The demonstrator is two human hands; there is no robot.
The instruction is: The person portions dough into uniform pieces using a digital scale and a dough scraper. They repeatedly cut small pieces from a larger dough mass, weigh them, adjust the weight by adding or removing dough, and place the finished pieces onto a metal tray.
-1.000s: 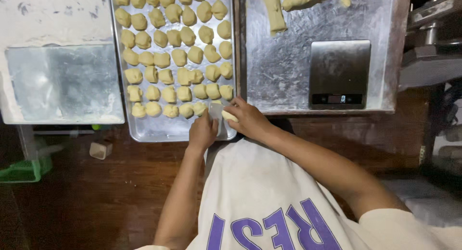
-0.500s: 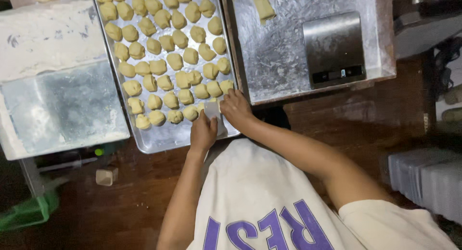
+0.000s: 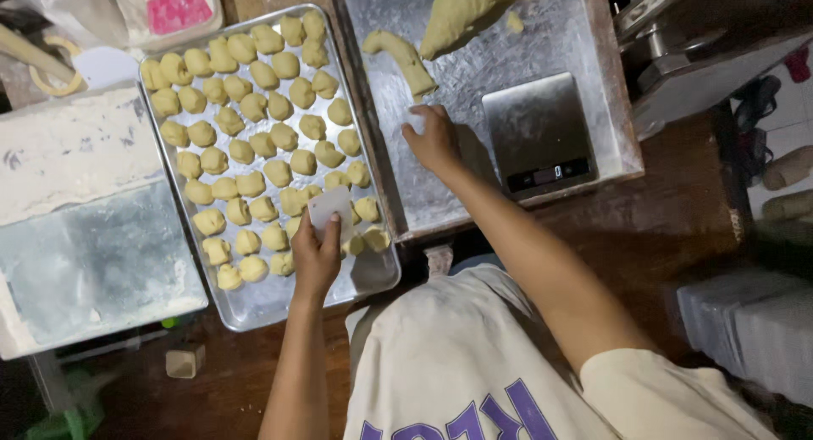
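Note:
My left hand [image 3: 315, 255] holds a white plastic dough scraper [image 3: 331, 211] upright over the near end of a metal baking tray [image 3: 279, 294]. The tray carries several rows of small yellow dough pieces [image 3: 254, 131]. My right hand [image 3: 434, 140] lies on the floured metal work surface [image 3: 550, 50], fingers spread and holding nothing. It is just below a short dough roll [image 3: 402, 60] and left of a flat digital scale [image 3: 539, 132]. A large dough mass [image 3: 464, 8] lies at the top of that surface.
A floured metal slab [image 3: 85, 237] lies to the left of the tray. A pink-and-white container [image 3: 168, 12] and a tape ring [image 3: 55, 76] sit at the top left. Machine parts [image 3: 677, 42] stand at the right, and a small wooden block [image 3: 185, 361] lies on the dark wooden floor.
My right hand left the tray's near corner and moved up and right onto the metal work surface by the dough roll. My left hand stays at the tray, the white scraper showing in it.

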